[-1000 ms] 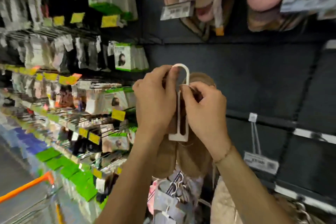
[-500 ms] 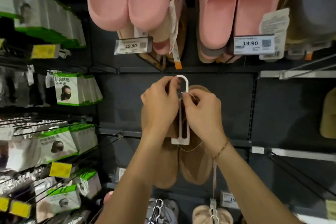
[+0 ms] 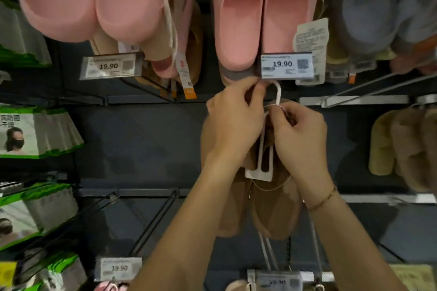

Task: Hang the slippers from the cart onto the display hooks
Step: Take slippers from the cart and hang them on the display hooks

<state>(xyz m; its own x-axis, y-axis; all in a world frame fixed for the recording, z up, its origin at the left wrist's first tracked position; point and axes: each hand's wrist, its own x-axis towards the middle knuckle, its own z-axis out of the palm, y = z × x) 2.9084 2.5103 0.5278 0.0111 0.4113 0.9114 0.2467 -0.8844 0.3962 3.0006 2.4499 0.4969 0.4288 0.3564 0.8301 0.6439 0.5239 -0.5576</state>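
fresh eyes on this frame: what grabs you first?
Dead centre, the left hand and right hand hold a pair of tan slippers on a white hanger, its hook just under the 19.90 price tag. Above them, big pink slippers fill the top of the view. Green mask packs line the left edge.

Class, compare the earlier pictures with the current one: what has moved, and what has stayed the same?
Both hands have lifted the tan slippers on their white hanger upward, so its hook now sits just under the 19.90 price tag. The left hand and right hand keep the same grip.
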